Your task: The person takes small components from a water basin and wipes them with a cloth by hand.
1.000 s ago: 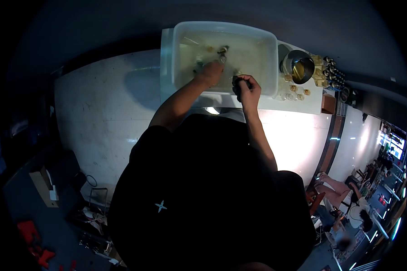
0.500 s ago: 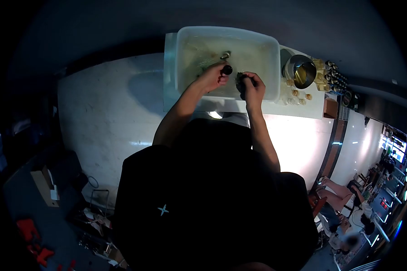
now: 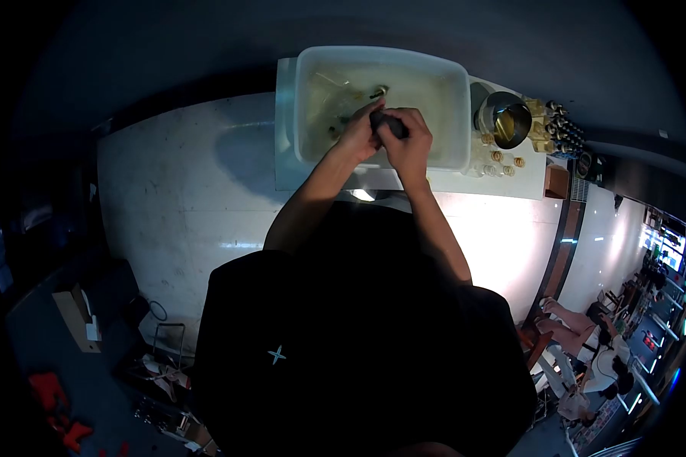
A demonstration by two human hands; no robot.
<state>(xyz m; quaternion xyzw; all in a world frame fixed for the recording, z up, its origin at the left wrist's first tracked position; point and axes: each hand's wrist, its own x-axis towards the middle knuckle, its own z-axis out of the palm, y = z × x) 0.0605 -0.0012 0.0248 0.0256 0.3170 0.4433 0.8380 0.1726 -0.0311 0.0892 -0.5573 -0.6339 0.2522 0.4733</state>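
Both my hands meet over a translucent plastic tub [image 3: 459,99] of cloudy water. My left hand [image 3: 357,139] is closed around a dark piece with a rounded end, now mostly covered. Against it, my right hand [image 3: 411,148] grips a dark, soft-looking pad [image 3: 392,125], its fingers curled over the top. Whether the pad is cloth or a scourer cannot be made out. Just beyond my fingers, a small shiny metal fitting [image 3: 379,91] lies in the tub. Some dark bits in the water to the left are too blurred to name.
Right of the tub stand a round metal pot [image 3: 508,122] and several small amber and clear rings [image 3: 497,156]. Farther right are yellowish blocks [image 3: 540,129], several metal parts [image 3: 562,126] and a brown box [image 3: 556,183]. People [image 3: 598,358] sit at the lower right.
My right hand has moved left and brought the dark pad onto the piece in my left hand. The hands were apart before. The metal fitting stays in place.
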